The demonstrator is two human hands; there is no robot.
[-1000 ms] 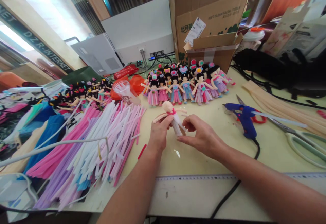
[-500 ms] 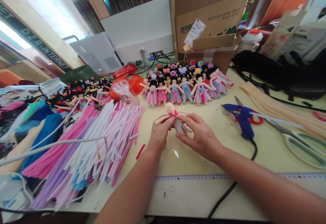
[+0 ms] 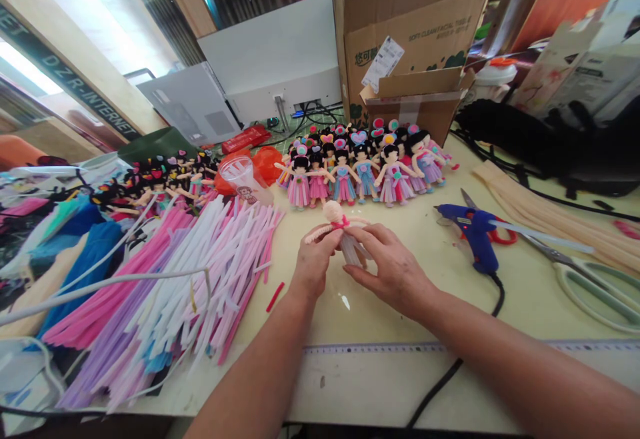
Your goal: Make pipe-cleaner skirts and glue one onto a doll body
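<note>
A small pipe-cleaner doll (image 3: 333, 212) with a bare cream head, a pink band at its neck and a pale skirt is held upright between both hands. My left hand (image 3: 316, 259) pinches it at the chest and arm on the left. My right hand (image 3: 393, 262) grips its right side, fingers around the arm and skirt. Part of the body is hidden by my fingers. A short red piece (image 3: 275, 297) lies on the table left of my hands. Behind the doll, several finished dolls (image 3: 344, 179) with black hair stand in rows.
Pink, white and purple pipe cleaners (image 3: 200, 272) cover the left side. On the right lie a blue glue gun (image 3: 473, 229), scissors (image 3: 595, 286) and cream strips (image 3: 545, 212). A ruler strip (image 3: 370, 348) runs along the front. Cardboard box (image 3: 415, 39) behind.
The doll's pale skirt is drawn closer together between my fingers, and my right hand has shifted slightly. Both hands still hold the doll.
</note>
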